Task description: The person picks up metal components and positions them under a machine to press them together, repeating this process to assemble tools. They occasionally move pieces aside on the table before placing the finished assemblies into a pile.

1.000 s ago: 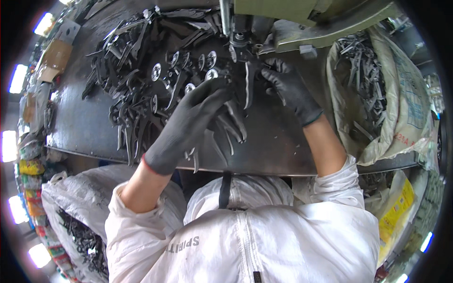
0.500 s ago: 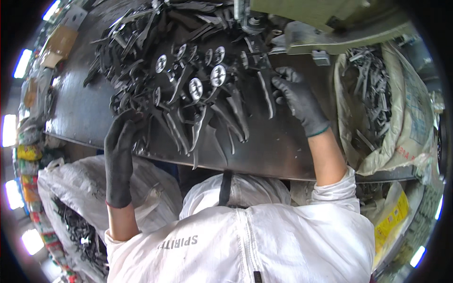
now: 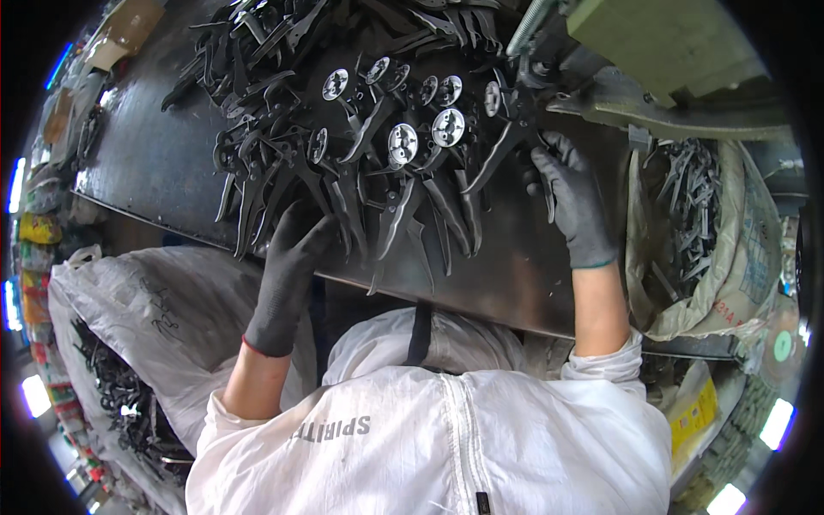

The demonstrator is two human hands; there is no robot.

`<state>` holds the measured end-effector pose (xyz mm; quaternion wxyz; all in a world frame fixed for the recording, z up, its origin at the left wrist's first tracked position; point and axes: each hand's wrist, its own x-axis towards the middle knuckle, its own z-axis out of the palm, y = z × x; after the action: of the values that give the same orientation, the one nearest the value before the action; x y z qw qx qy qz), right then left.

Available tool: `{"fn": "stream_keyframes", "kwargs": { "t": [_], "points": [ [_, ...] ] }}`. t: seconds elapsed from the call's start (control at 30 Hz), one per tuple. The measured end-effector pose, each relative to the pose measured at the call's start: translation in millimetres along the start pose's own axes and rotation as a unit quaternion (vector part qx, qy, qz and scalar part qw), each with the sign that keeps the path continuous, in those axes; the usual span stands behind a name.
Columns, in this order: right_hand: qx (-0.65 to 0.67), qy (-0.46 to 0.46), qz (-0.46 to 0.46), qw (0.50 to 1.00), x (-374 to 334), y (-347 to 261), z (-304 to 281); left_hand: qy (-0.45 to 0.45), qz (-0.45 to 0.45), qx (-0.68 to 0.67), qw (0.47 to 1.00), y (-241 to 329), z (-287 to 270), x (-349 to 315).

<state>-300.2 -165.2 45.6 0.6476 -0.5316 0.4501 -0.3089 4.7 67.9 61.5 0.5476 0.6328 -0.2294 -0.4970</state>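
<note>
Several dark plier-like tools, some with round silver discs (image 3: 402, 144), lie on the metal table, handles pointing toward me. My left hand (image 3: 287, 266), in a dark grey glove, is at the table's front edge beside the leftmost handles. Its thumb and forefinger are apart, and I see nothing held. To the right of the tools, my gloved right hand (image 3: 573, 197) has its fingers closed on a thin metal lever (image 3: 550, 206), whose lower end shows below them. The rest of that lever is hidden by the glove.
A pile of dark metal parts (image 3: 266, 39) lies at the far left. A greenish machine (image 3: 665, 51) overhangs the far right. An open sack (image 3: 730, 240) of metal strips stands right; another sack (image 3: 163, 292) with dark parts is below the table (image 3: 163, 163) at left.
My left hand has moved right along the table's front edge. My right hand has shifted slightly, and a thin lever now shows below its fingers. The whole view has also shifted.
</note>
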Motion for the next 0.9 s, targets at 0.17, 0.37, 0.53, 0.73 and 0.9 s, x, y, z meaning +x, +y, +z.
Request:
{"fn": "stream_keyframes", "kwargs": {
  "t": [0.17, 0.37, 0.53, 0.73, 0.9],
  "points": [
    [-0.396, 0.023, -0.08, 0.915, -19.2, 11.1, 50.4, 0.041, -0.01, -0.074, 0.996, -7.0, 6.8, 23.7],
    [-0.275, 0.013, -0.186, 0.943, 15.0, 43.8, 107.7, 0.049, 0.065, 0.077, 0.994, -14.8, 9.2, 68.3],
    [-0.076, -0.052, -0.109, 0.99, 28.5, 37.0, 122.1, 0.071, 0.152, 0.112, 0.979, -33.7, -4.5, 78.0],
    [0.353, -0.159, 0.006, 0.922, 37.6, 32.7, 153.2, -0.011, 0.069, -0.091, 0.993, -8.2, -18.6, 98.4],
    [0.378, -0.191, 0.062, 0.904, 85.6, 74.8, 159.1, -0.062, 0.11, -0.145, 0.981, 11.8, 9.7, 107.5]
  ]
}}
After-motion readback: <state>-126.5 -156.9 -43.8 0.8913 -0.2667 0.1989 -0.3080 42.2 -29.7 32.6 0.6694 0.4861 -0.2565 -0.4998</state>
